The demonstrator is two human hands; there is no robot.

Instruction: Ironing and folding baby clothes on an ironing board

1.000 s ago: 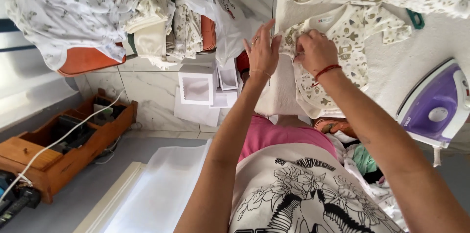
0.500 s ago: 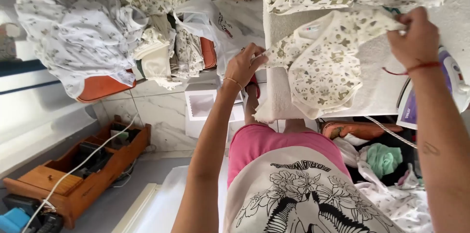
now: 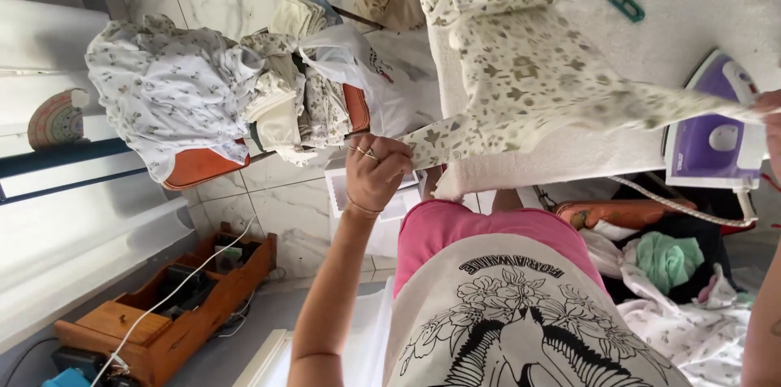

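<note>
A cream garment with an olive floral print (image 3: 521, 69) lies spread on the white ironing board (image 3: 732, 4) in front of me. My left hand (image 3: 377, 171), with rings on its fingers, grips one sleeve end at the board's near left edge. My right hand (image 3: 771, 114) shows only at the right border of the view. It holds the other sleeve end, so the garment is pulled taut between both hands. A purple and white iron (image 3: 712, 143) stands on the board just beside my right hand.
To the left, a heap of printed clothes (image 3: 171, 86) and a white plastic bag (image 3: 358, 61) sit on an orange seat (image 3: 199, 167). A wooden drawer box (image 3: 163, 314) with a white cable is on the floor. More laundry (image 3: 667, 257) is piled lower right.
My right hand has swung out to the right with a sleeve, stretching the garment across the board. My left hand keeps its grip and has shifted slightly left.
</note>
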